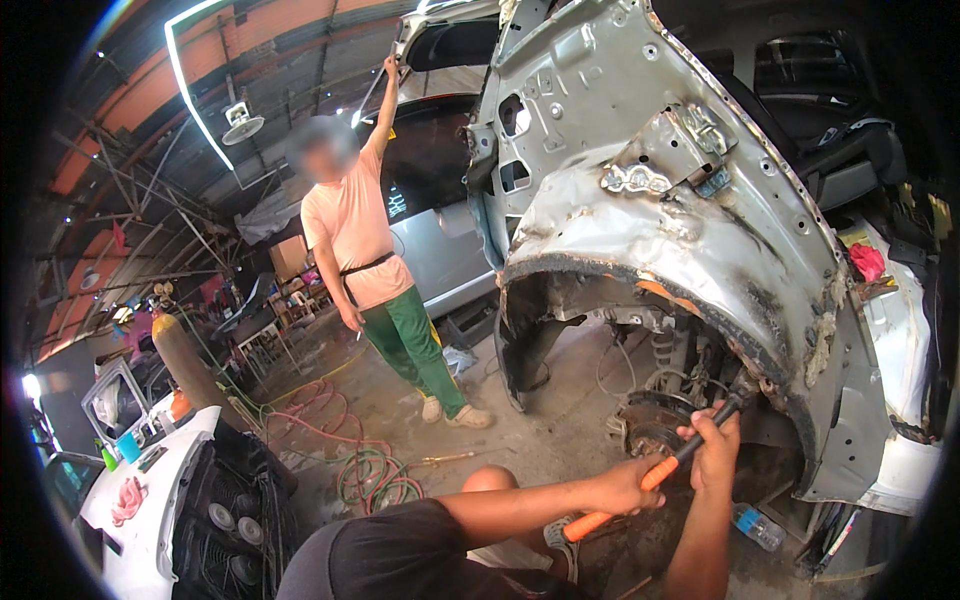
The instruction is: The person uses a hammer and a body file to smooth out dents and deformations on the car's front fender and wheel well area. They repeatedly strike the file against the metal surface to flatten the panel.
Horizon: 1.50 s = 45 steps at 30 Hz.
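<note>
- Watching from my end: left grip (625,487) is wrapped round the orange part of a long orange-and-black tool (661,472).
- My right grip (712,443) is closed on its black shaft, nearer the top end.
- So the tool slants up through both, top end right by the black-edged wheel arch (615,266) of a silver body panel (565,215); can't tell if they touch.
- Under the arch: a bare brake disc (650,432).
- Clear plastic bottle (760,527) on the floor (565,400), right side.
- Further out, tangled red and green hoses (375,470), plus a person (352,230) standing, one arm raised.
</note>
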{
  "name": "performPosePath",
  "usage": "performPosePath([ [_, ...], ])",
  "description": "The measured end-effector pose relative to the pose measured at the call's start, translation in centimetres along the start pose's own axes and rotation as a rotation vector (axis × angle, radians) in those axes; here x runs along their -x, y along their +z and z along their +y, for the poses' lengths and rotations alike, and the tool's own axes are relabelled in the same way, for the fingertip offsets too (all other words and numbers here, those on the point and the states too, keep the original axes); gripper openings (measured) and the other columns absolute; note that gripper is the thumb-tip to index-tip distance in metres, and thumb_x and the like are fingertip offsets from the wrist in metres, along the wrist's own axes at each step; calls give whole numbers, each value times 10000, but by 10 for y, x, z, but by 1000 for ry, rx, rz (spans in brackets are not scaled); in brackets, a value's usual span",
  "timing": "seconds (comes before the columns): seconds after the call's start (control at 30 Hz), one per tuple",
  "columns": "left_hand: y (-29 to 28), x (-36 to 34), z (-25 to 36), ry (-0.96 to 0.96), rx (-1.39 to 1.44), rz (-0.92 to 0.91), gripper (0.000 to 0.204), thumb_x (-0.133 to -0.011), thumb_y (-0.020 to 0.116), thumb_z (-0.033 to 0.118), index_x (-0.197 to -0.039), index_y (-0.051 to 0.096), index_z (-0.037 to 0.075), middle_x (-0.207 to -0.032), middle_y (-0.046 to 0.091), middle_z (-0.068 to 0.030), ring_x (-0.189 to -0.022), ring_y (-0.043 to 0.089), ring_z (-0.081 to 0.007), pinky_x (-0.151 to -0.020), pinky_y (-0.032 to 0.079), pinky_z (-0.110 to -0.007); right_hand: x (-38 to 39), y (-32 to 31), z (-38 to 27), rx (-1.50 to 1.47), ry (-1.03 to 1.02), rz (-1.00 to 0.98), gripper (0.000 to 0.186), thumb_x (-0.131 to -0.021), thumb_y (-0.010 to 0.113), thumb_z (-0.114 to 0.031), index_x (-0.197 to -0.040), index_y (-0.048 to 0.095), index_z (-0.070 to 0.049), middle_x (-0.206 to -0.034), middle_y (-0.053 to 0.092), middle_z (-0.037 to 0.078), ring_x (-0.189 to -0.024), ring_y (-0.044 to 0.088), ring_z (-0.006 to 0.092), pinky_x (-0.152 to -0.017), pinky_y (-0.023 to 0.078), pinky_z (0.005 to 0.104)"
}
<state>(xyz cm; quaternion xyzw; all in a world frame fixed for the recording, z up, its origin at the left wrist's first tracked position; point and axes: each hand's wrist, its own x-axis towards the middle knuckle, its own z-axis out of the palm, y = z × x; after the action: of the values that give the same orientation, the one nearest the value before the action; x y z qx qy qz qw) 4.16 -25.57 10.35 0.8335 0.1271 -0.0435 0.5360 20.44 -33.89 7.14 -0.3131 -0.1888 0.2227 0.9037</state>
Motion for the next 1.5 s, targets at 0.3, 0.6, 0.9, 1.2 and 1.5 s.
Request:
performPosePath([
  [0.3, -20, -58, 0, 351, -133, 309, 228, -953, 584, 100, -1161, 612, 11, -912, 664, -83, -793, 660, -182, -643, 519, -324, 26, 18, 18, 374, -74, -240, 454, -924, 693, -108, -1290, 466, 35, -1167, 663, 152, -986, 640, 206, -915, 524, 379],
  [0.6, -33, -55, 20, 366, 405, 74, 250, -1026, 662, 287, -1103, 609, 55, -747, 577, 29, -557, 496, -50, -496, 411, -224, 35, 9, -25, 452, -91, -334, 604, -948, 732, -193, -1426, 454, 48, -1247, 645, 160, -1062, 665, 208, -938, 540, 345],
  [0.9, -64, -70, 56, 361, 666, 56, 413, -952, 709, 429, -972, 667, 19, -702, 621, -29, -561, 551, -137, -537, 449, -296, 60, -87, -24, 1151, 57, -101, 540, -926, 780, -276, -1346, 596, 9, -1110, 740, 144, -1036, 697, 241, -926, 540, 379],
  [1.2, -43, -92, 39, 194, 969, -6, 721, -989, 445, 741, -1070, 618, 46, -863, 645, -46, -722, 603, -148, -649, 488, -291, 165, -181, 44, 1615, 680, -80, 589, -897, 719, -399, -1328, 650, -5, -1285, 680, 243, -1204, 647, 383, -1012, 507, 439],
  [1.5, -23, -118, 93, 106, 1249, -257, 687, -930, 554, 751, -910, 584, 65, -709, 517, 8, -532, 448, -89, -522, 382, -269, 199, -262, 124, 1748, 945, -344, 606, -938, 611, -406, -1352, 618, 36, -1408, 591, 263, -1295, 581, 402, -1081, 468, 465],
])
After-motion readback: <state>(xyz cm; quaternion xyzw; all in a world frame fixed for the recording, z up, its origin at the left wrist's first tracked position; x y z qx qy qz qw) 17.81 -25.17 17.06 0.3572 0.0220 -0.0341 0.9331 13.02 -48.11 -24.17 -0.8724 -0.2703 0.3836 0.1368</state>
